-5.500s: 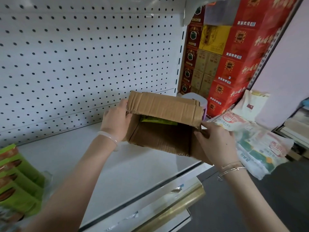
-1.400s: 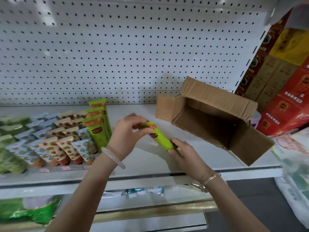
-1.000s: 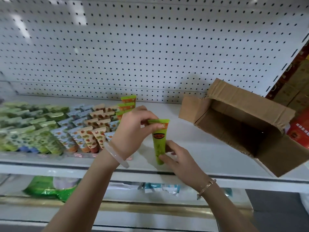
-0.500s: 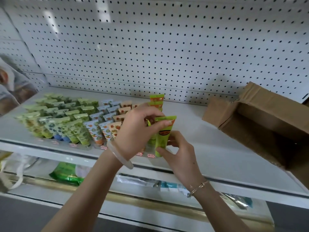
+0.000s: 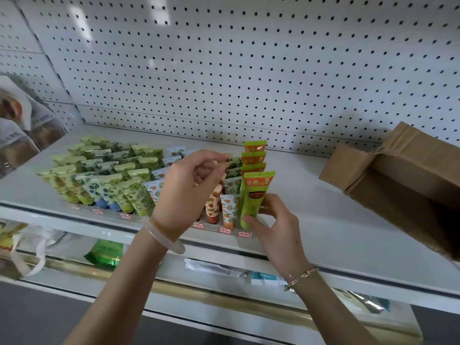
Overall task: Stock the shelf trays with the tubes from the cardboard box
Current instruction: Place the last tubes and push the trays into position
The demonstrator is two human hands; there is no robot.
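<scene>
One green tube [image 5: 255, 195] pinched by right hand [image 5: 273, 227], left hand [image 5: 189, 192] loosely curled, seemingly empty

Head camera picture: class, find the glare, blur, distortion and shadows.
Head view: soft glare patches high on the pegboard; bags at the left edge blurred; shelf front edge bowed by the wide lens; cardboard box shadows the pegboard behind it; green tube in the right hand is sharp.

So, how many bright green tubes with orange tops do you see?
4, in one row at the right end: the front tube, pinched by the right hand, the second tube, third tube and back tube. Others may be hidden.
</scene>
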